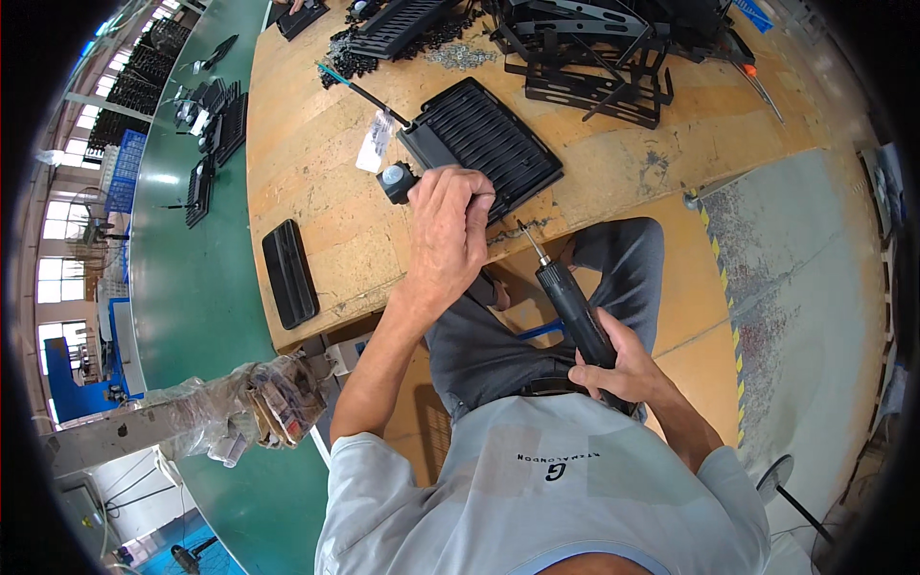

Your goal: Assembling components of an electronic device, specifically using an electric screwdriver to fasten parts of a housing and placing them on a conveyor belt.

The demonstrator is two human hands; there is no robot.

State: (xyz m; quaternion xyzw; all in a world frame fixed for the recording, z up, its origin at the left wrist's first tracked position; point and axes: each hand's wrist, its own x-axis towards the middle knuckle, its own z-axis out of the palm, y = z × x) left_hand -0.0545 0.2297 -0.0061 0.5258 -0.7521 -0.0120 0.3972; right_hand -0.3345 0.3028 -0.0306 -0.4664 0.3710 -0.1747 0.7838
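Note:
A black finned floodlight (484, 139) lies on the wooden bench near its front edge. From one corner runs a short black cable (364, 93) with bare coloured wire ends, beside a white tag (375, 142). A small motion sensor with a white dome (394, 176) sticks out at its near left side. My left hand (446, 220) is closed over the floodlight's near edge next to the sensor; its curled fingertips are partly hidden. In my right hand (618, 369) is a black electric screwdriver (575, 311), held around its body. Its bit points up toward the bench edge, apart from the floodlight.
Black metal brackets (599, 72) are heaped at the back right, near a screwdriver with an orange part (752, 77). Small screws (460, 56) lie piled at the back. A long black case (289, 273) rests at the left. Beyond runs a green table (192, 259) carrying more lights.

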